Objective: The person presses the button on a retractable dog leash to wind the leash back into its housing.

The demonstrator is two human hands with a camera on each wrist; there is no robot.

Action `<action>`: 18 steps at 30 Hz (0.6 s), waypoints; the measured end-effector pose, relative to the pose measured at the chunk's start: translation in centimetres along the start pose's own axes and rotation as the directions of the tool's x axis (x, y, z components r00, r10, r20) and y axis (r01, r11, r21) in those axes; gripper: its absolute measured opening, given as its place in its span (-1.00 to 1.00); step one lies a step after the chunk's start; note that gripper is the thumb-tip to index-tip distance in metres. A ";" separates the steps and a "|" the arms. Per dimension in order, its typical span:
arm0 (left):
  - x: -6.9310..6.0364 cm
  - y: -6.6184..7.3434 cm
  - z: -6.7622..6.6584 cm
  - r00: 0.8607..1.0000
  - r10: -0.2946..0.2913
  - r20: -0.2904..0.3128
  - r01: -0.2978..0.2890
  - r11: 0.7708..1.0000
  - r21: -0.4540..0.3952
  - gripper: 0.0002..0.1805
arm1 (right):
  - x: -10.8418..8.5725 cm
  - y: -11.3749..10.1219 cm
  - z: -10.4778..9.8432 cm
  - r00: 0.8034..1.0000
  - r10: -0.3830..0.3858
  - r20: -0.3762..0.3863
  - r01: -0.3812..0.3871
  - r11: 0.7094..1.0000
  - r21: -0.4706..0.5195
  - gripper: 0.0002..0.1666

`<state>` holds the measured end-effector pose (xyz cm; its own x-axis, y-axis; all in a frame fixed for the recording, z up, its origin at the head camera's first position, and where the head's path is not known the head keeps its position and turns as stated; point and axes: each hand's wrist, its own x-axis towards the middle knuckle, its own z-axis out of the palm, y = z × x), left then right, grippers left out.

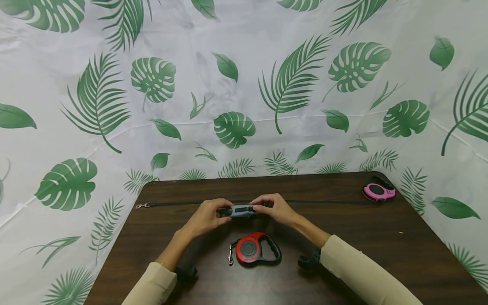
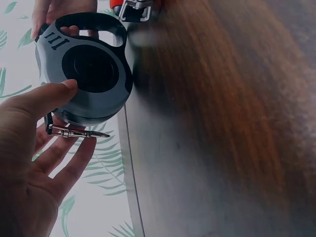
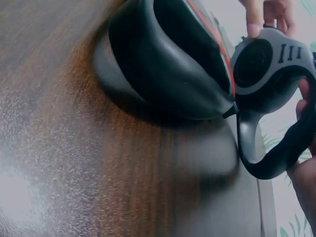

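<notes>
A grey-and-black retractable dog leash (image 1: 242, 210) is held up above the table between both hands. At its casing, my left hand (image 1: 207, 217) pinches with the thumb on the round face and the fingers behind. The metal clip (image 2: 74, 132) hangs beside those fingers in the left wrist view. My right hand (image 1: 277, 207) grips the black loop handle (image 3: 276, 165), its fingers passing through the loop. Nearer to me, a red-and-black retractable leash (image 1: 249, 250) lies on the table, its clip (image 1: 230, 256) pointing left.
A pink retractable leash (image 1: 377, 192) lies at the table's back right. Its black strap (image 1: 171, 203) stretches left across the dark wooden table (image 1: 343, 262), ending in a metal clip (image 1: 142, 205). A leaf-patterned white sheet (image 1: 244, 93) hangs behind.
</notes>
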<state>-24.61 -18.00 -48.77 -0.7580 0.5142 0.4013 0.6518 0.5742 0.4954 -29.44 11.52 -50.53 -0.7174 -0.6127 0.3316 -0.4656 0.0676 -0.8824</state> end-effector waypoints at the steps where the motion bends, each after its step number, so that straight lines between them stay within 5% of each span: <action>1: -0.1 0.0 0.0 1.000 0.007 -0.004 -0.007 1.000 0.000 -0.58 | 0.0 0.0 0.0 1.000 -0.001 0.003 0.001 1.000 -0.015 -0.78; 10: -0.7 -0.3 0.2 0.998 0.047 -0.037 -0.047 0.999 0.022 -0.54 | -0.2 0.1 -0.1 0.997 -0.006 0.076 0.014 0.994 -0.107 -0.76; 18: -1.1 -0.5 0.1 0.999 0.039 0.002 -0.039 0.998 0.041 -0.52 | -0.3 0.3 0.6 0.991 -0.001 0.133 0.032 0.973 -0.229 -0.67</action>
<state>-24.06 -18.82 -49.51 -0.7320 0.5375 0.4188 0.6813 0.5795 0.4472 -29.05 11.29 -51.15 -0.6417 -0.7120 0.2851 -0.5945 0.2269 -0.7714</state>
